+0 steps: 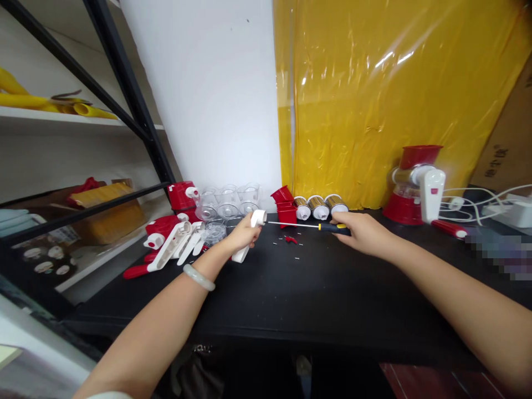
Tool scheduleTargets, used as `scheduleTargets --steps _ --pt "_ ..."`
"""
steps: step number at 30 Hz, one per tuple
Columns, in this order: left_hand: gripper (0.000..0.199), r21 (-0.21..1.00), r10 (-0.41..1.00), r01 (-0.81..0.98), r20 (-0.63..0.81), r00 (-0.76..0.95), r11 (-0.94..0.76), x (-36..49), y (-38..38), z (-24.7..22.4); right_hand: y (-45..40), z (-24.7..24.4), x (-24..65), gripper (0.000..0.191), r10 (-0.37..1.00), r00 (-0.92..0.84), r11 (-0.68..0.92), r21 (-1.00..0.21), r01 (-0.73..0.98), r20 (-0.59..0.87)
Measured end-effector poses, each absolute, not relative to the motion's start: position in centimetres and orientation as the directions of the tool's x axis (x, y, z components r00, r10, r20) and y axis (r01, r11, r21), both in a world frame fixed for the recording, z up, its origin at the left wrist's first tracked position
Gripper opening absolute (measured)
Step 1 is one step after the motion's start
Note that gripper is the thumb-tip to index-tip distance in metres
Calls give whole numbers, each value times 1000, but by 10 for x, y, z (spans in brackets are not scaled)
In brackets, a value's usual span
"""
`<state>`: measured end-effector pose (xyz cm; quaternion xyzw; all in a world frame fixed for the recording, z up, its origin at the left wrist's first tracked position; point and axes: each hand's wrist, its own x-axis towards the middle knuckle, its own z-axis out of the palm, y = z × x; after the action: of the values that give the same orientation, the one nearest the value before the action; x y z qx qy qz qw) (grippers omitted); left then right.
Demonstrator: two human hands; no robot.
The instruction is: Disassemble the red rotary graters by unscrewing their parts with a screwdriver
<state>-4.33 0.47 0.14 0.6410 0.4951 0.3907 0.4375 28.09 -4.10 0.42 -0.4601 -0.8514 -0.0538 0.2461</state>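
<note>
Wrapped round a white plastic crank part [258, 217], my left hand [243, 233] holds it above the black table, its round end facing right. My right hand [361, 233] grips the black and yellow handle of a screwdriver [299, 224], whose shaft points left. The screwdriver's tip is at the round end of the white part; whether it sits on a screw is too small to tell. A small red piece [291, 240] and several tiny metal screws [297, 258] lie on the table between my hands.
White handles [172, 244] and red housings [182, 196] lie at left, beside clear cups [228, 200]. Behind stand red parts [286, 213] and metal drums [318, 207]. An assembled red and white grater [405, 191] and white cables [469, 205] are at right; shelving [124, 124] rises at left.
</note>
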Motion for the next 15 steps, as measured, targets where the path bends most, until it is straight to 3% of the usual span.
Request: scheduleTargets --steps 2,4,7,10,13,15 --pt "44 948 978 296 59 199 -117 -43 6 -1 -43 4 276 15 755 -419 555 -151 818 504" --pt "45 949 980 296 56 191 -112 -43 7 -3 -44 6 272 11 776 -375 551 -257 794 507" --pt "44 949 979 297 47 196 -105 -42 8 -6 -42 9 268 24 880 -229 445 -556 702 416" --pt "44 956 975 273 52 215 -111 -41 7 -5 -38 10 268 38 979 -67 197 -795 574 194" --pt "44 960 971 245 84 222 -139 -40 4 -2 -36 8 268 45 995 -102 40 -855 517 -15" --pt "43 958 970 237 106 219 -159 -41 3 0 -37 5 267 52 982 -179 52 -822 567 -62"
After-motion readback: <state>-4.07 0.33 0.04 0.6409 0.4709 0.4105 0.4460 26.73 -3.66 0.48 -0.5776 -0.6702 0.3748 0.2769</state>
